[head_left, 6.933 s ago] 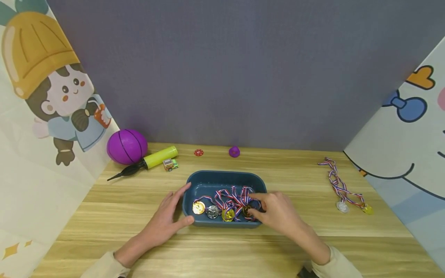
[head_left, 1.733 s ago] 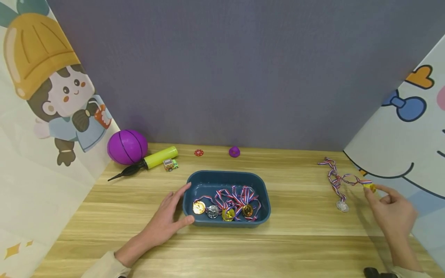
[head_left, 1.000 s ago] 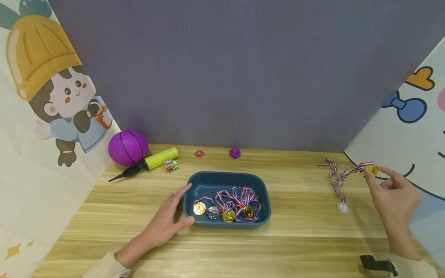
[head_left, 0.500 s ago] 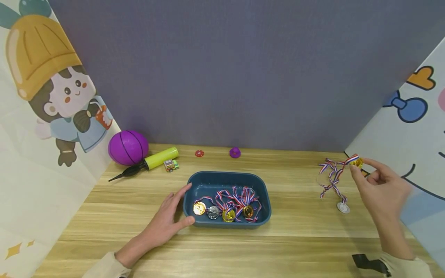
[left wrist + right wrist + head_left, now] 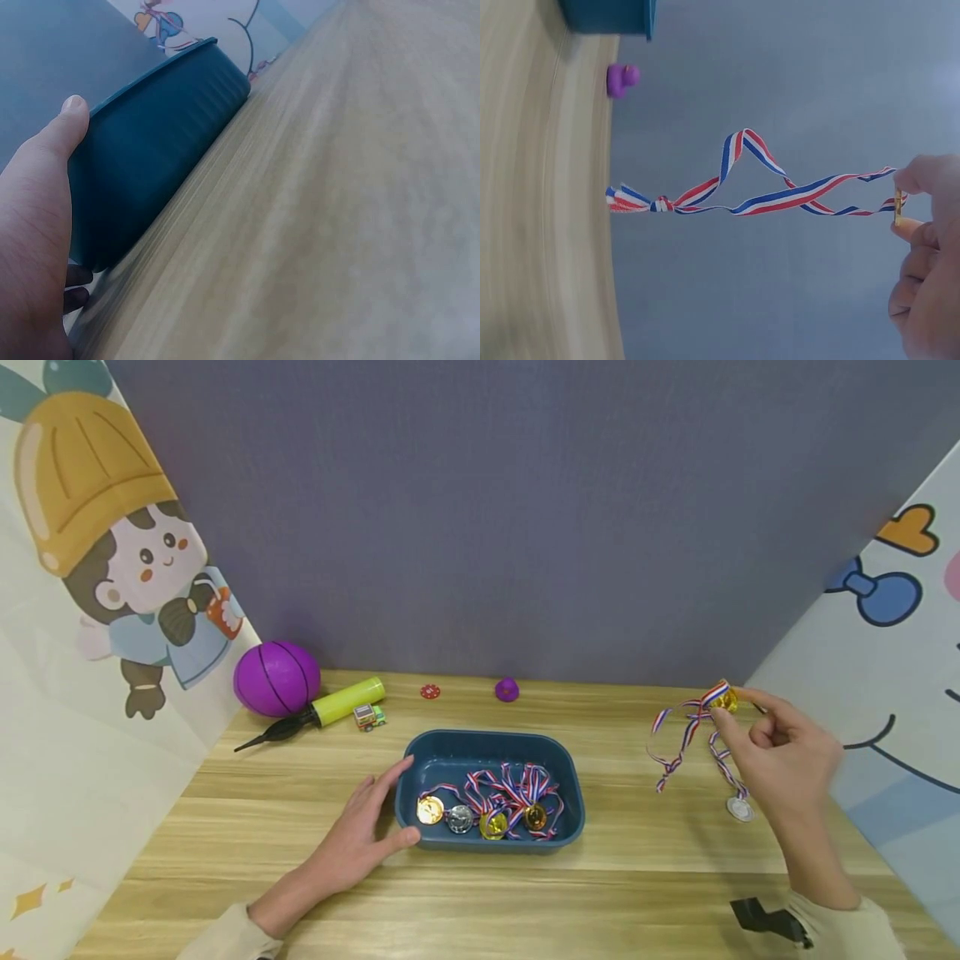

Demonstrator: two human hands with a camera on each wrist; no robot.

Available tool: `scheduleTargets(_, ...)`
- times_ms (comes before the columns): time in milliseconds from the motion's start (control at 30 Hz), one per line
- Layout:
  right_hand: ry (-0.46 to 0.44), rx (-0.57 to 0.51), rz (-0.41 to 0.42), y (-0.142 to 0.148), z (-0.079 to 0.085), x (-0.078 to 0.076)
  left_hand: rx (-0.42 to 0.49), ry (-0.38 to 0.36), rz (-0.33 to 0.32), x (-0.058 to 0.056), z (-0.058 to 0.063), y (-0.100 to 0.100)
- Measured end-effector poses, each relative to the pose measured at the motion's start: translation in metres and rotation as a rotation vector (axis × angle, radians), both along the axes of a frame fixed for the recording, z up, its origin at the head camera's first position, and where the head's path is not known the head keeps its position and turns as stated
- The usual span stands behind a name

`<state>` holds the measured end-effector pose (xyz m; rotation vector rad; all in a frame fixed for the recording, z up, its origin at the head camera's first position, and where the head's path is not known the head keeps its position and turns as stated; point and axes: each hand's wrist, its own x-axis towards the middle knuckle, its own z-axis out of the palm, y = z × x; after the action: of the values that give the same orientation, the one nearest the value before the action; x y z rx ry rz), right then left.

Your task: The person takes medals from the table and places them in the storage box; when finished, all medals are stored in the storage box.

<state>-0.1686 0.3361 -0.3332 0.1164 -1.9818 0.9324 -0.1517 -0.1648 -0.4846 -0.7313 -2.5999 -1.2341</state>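
My right hand (image 5: 787, 756) pinches a gold-coloured medal (image 5: 724, 697) between thumb and index finger, raised over the right side of the table. Its red, white and blue ribbon (image 5: 780, 201) hangs down to a knotted end. Behind that hand a silver medal (image 5: 740, 809) lies on the wood, its ribbon partly hidden. At the left end of a dark blue bin (image 5: 487, 739), my left hand (image 5: 356, 839) rests with fingers spread, thumb and fingertips at the wall. Inside the bin lie several medals: a gold one (image 5: 430, 810), a silver one (image 5: 460, 818) and others with tangled ribbons.
At the back left are a purple ball (image 5: 277, 678), a yellow and black hand pump (image 5: 348, 699) and a small toy truck (image 5: 368, 717). A red chip (image 5: 430, 692) and a small purple toy (image 5: 507, 689) sit along the back, before a grey wall (image 5: 480, 527).
My right hand has gone from the bin to the far right, picked up the gold-coloured medal there and carried it up and leftward, its ribbon coming away from the silver medal's. My left hand stays put.
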Motion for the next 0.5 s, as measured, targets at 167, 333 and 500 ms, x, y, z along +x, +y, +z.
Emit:
scheduleTargets(167,-0.001,-0.007,0.066,-0.020,0.005,0.004,0.001,-0.002,0.000,0.000,0.001,0.001)
scheduleTargets(333,-0.016,0.004,0.081,-0.028,0.005,0.002,0.003,-0.008,0.001,0.000,0.000,0.000)
scheduleTargets(500,0.011,0.051,0.124,-0.035,0.005,0.002,0.004,-0.007,0.003,0.000,0.000,0.000)
